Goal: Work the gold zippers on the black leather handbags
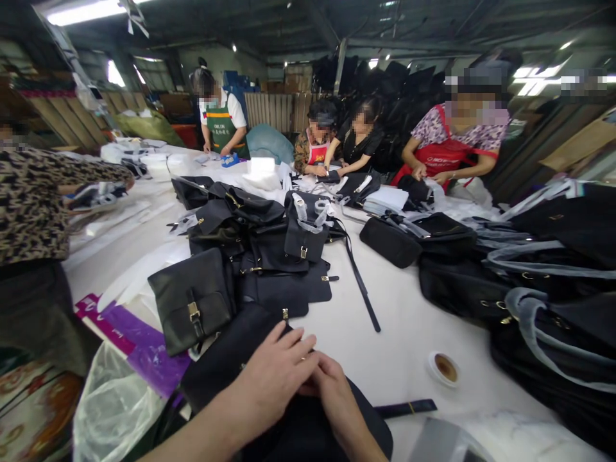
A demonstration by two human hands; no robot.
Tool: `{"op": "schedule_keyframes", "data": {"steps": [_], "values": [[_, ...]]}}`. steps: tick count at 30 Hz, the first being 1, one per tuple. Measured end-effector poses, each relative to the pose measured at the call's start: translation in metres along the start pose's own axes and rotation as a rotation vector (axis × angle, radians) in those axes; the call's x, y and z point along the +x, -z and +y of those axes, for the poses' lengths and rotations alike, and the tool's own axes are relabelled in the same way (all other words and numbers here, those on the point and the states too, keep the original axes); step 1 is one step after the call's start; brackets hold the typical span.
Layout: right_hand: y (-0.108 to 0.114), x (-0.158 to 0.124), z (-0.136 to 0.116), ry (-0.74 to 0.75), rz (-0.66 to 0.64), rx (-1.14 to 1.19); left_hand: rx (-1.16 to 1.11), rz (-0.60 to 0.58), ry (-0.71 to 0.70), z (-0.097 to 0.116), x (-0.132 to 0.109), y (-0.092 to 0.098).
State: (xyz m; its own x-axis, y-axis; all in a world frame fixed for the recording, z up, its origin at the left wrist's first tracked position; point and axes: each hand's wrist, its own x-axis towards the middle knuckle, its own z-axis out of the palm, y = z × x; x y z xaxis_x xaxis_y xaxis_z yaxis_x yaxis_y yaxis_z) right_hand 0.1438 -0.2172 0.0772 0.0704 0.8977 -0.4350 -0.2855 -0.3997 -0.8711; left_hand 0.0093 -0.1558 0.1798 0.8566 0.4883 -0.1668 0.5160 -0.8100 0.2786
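My left hand (274,378) lies flat, fingers stretched out, on top of a black leather bag (226,359) at the near edge of the white table (404,333). My right hand (334,401) sits just beside and partly under it, fingers curled down against the same bag; what they pinch is hidden. A small black bag with a gold clasp (192,308) stands just left of my hands. A heap of black bags (269,250) fills the table's middle.
A roll of tape (445,367) and a black strap (407,407) lie right of my hands. More black bags in clear wrap (543,289) pile up at the right. Several seated people work at the far side; a person in a patterned top (33,205) stands left. A plastic bag (115,410) hangs lower left.
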Motion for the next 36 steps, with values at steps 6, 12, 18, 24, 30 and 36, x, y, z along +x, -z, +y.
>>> {"op": "schedule_keyframes", "data": {"steps": [6, 12, 18, 24, 30, 36], "values": [[0.006, 0.000, -0.004, -0.041, 0.005, 0.142, -0.261, -0.058, 0.078, -0.018, 0.041, -0.018], [0.009, -0.003, -0.006, -0.058, -0.015, 0.214, -0.510, -0.089, -0.032, -0.050, 0.043, -0.018], [0.011, -0.002, -0.006, -0.065, 0.080, 0.222, -0.627, 0.040, -0.006, -0.049, 0.041, -0.038], [0.010, -0.006, -0.004, -0.116, 0.153, 0.250, -0.767, 0.064, -0.044, -0.054, 0.050, -0.054], [0.008, -0.003, -0.003, -0.126, 0.192, 0.231, -0.874, -0.007, -0.080, -0.066, 0.057, -0.056], [0.007, -0.002, -0.002, -0.138, 0.214, 0.209, -1.001, -0.100, -0.103, -0.076, 0.062, -0.063]]}}
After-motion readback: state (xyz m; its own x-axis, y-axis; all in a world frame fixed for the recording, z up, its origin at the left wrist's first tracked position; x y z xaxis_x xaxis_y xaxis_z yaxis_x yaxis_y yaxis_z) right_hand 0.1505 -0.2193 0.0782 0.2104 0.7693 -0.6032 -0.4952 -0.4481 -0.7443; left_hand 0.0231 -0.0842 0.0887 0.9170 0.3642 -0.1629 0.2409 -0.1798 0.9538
